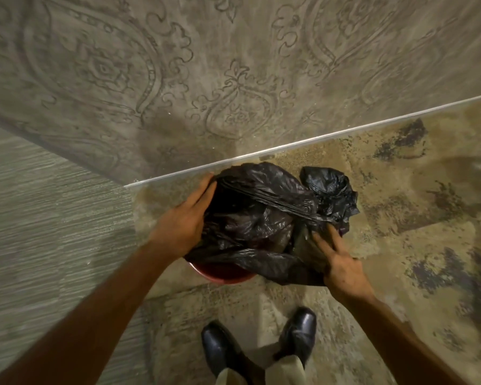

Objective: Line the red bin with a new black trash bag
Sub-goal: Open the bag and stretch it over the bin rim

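Observation:
A red bin (222,275) stands on the floor in front of my feet; only its near rim shows below a crumpled black trash bag (258,215) draped over its top. My left hand (184,218) grips the bag's left edge with the fingers curled over the plastic at the bin's far-left side. My right hand (333,257) presses flat on the bag's right side, fingers spread over the plastic. A taut fold of the bag runs across from my left hand to a bunched lump (331,187) at the far right.
The bin sits close to a patterned grey wall (178,79), which meets the floor along a pale skirting strip (303,140). A second striped wall (39,204) closes the left side. My two black shoes (261,345) stand just behind the bin on a mottled stone floor (414,218).

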Motion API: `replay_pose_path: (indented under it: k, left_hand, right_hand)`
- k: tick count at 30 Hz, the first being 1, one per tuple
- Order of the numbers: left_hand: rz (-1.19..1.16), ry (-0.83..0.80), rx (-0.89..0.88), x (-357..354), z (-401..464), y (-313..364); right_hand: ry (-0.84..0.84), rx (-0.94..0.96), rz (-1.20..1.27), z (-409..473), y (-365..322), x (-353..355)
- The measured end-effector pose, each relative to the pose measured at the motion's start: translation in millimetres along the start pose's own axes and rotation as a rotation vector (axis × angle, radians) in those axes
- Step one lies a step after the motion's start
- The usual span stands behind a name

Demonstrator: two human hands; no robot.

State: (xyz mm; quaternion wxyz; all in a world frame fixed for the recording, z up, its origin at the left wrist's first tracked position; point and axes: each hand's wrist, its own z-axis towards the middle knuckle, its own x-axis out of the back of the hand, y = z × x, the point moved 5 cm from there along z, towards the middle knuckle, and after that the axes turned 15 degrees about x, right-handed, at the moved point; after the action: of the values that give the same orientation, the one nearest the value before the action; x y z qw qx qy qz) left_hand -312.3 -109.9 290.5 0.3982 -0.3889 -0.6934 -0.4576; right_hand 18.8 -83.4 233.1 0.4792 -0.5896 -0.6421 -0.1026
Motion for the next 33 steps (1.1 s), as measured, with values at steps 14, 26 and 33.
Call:
replay_pose_path:
  k: [14,26,33]
  left_hand:
    - [0.073,-0.489,0.445,-132.4,-99.3,-139.0]
    - [-0.406,-0.123,0.390,-77.0,-16.3,-127.7]
    - [-0.242,-0.200,0.470,-129.8,39.0,-141.9]
  right_hand:
    - [-0.306,0.335,0.066,41.1,-16.4,-137.3]
    - [-0.074,0.213,0.034,96.9,-50.0,-26.2]
    - [-0.067,0.236,-0.106,155.7,-19.6,-56.2]
